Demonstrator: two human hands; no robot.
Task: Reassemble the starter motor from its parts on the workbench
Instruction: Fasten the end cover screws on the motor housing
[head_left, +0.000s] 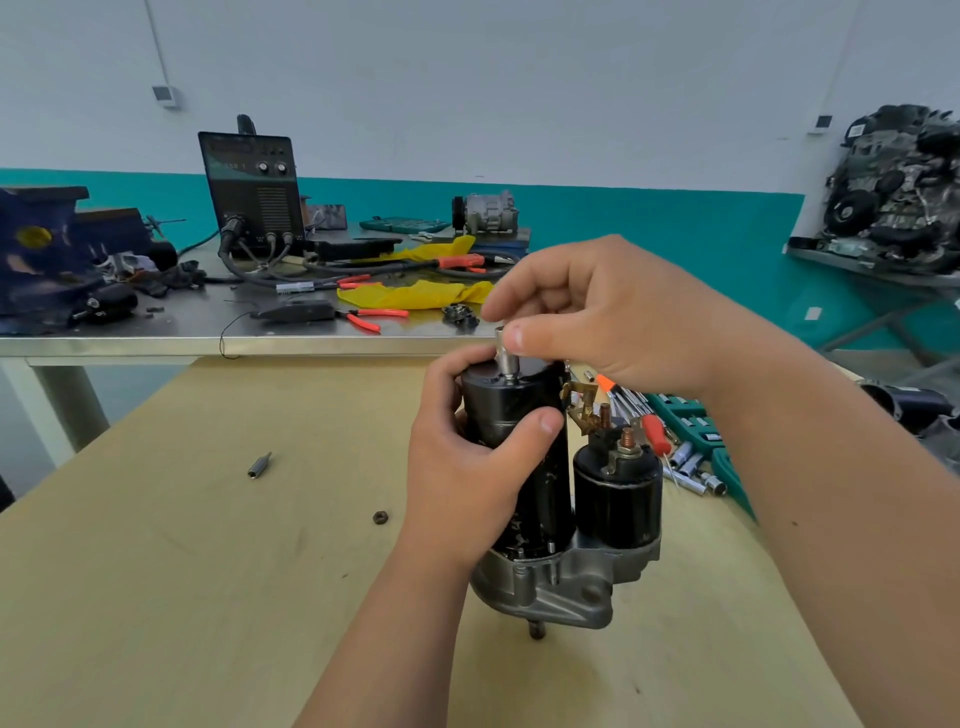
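Observation:
The starter motor (550, 499) stands upright on the wooden workbench (182, 597), black body on a grey cast housing (561, 587). Its black solenoid (618, 493) with copper studs sits at the right side. My left hand (467, 457) is wrapped around the upper motor body. My right hand (613, 312) pinches a small silver socket (508, 353) that stands on the motor's top end cap. A loose nut (380, 517) and a silver bit (258, 465) lie on the bench to the left.
A green socket set (696, 431) with loose sockets and an orange-handled screwdriver (652, 426) lies right of the motor. Behind, a metal table (208, 332) carries a welder (254, 192), pliers, yellow cloth and a vise. An engine (898, 192) stands far right.

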